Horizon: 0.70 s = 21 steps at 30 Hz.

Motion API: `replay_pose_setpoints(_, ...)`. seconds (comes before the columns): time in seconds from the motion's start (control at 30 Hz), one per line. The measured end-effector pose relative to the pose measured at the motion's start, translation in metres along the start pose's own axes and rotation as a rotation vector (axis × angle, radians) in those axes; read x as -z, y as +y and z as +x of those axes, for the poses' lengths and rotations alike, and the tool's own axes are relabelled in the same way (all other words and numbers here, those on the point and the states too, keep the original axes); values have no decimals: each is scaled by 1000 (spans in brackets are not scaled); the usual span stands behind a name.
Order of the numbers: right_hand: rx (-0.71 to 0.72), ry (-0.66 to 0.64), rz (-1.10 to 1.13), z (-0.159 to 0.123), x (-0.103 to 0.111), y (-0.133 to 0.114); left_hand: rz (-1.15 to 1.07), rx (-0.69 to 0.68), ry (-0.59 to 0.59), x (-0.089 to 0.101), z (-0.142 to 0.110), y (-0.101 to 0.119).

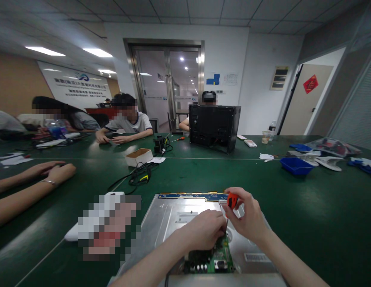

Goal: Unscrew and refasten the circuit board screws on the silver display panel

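My right hand grips the orange and black handle of a screwdriver. Its thin shaft points down toward a green circuit board. Beside the shaft, my left hand is closed, fingertips together at the board's upper edge; what they hold, if anything, is hidden. The board lies on the silver metal back of a flat panel, partly covered by my left hand and forearm. Along the panel's far edge runs a narrow blue circuit strip. A barcode label is on the metal at right.
To the left lie a white device, partly blurred out, and black cables. A small open box, a black computer case and a blue tray stand farther back. Another person's hands rest at left; several people sit around.
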State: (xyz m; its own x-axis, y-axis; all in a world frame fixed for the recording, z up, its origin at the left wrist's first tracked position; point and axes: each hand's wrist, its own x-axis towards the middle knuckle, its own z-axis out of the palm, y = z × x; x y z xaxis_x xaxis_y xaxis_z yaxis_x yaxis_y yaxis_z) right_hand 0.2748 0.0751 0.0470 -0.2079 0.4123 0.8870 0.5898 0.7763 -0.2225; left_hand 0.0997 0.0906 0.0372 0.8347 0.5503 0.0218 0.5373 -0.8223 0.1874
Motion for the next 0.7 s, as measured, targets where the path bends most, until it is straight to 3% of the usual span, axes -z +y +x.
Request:
replay_pose_setpoints(0.33,60,3,-10,9,3,-6,29,19,13,1,1,1)
replay_pose_setpoints(0.7,-27,23,-62,2,2,0,59,2,44,-1,-2,1)
